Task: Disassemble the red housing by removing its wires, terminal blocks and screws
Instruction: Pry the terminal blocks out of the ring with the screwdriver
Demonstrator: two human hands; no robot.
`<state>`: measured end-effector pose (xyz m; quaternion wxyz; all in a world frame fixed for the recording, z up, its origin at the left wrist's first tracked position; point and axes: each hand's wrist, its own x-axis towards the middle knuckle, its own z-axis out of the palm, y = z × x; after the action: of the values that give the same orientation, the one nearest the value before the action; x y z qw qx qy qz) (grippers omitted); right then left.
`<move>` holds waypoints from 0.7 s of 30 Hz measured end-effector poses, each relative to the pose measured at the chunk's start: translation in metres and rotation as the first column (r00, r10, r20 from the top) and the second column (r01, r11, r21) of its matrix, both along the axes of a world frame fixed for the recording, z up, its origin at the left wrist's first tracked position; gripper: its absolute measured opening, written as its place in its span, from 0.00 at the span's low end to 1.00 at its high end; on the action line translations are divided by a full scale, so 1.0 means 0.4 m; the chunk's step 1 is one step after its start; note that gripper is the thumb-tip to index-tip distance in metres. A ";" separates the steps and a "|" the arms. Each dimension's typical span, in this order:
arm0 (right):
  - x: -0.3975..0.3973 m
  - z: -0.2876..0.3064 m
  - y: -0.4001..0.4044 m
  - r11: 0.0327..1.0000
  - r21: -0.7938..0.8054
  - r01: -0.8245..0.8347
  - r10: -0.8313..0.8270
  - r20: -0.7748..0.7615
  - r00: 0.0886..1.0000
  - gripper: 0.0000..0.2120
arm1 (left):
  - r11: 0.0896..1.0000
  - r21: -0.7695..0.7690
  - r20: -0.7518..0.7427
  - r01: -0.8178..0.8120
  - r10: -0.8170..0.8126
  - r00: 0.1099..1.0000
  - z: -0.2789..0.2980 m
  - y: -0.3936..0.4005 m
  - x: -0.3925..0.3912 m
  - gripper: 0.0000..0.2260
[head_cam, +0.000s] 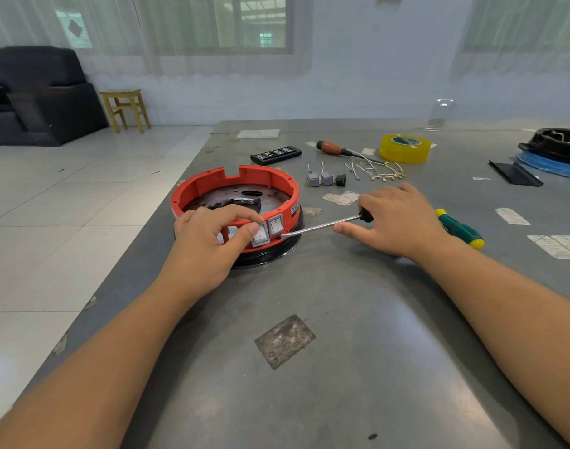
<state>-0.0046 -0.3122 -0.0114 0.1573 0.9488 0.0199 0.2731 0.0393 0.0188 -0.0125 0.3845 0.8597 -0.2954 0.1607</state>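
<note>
The round red housing (pixel 193 192) stands on a black base at the left of the metal table (pixel 342 303). Two grey rocker switches (pixel 276 224) sit in its front wall. My left hand (pixel 209 234) grips the front rim, with the thumb pressing on the left switch. My right hand (pixel 394 218) holds a green and yellow screwdriver (pixel 462 230). Its steel shaft (pixel 319 226) points left, and the tip touches the housing just below the right switch. Behind the housing lie removed switches (pixel 321 178) and loose wires (pixel 379 172).
At the back of the table are an orange-handled screwdriver (pixel 332 147), a yellow tape roll (pixel 405 149) and a black remote-like block (pixel 276 154). A black part on blue plastic (pixel 555 150) and a black strip (pixel 513 174) lie far right. The table's left edge runs close to the housing.
</note>
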 end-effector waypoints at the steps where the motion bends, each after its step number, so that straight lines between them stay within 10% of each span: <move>1: -0.005 0.001 -0.011 1.000 -0.004 0.016 -0.016 0.000 1.000 0.36 | 1.000 -0.003 0.001 0.001 -0.001 1.000 -0.001 0.000 0.001 0.10; 21: -0.030 -0.021 0.038 0.864 0.081 0.497 -0.474 -0.199 0.858 0.20 | 0.998 -0.055 0.037 -0.027 0.029 0.999 -0.008 -0.014 -0.007 0.11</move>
<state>-0.0166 -0.2970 -0.0197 0.1569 0.9512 -0.2245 0.1422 0.0363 0.0132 -0.0156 0.3999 0.8497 -0.2861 0.1900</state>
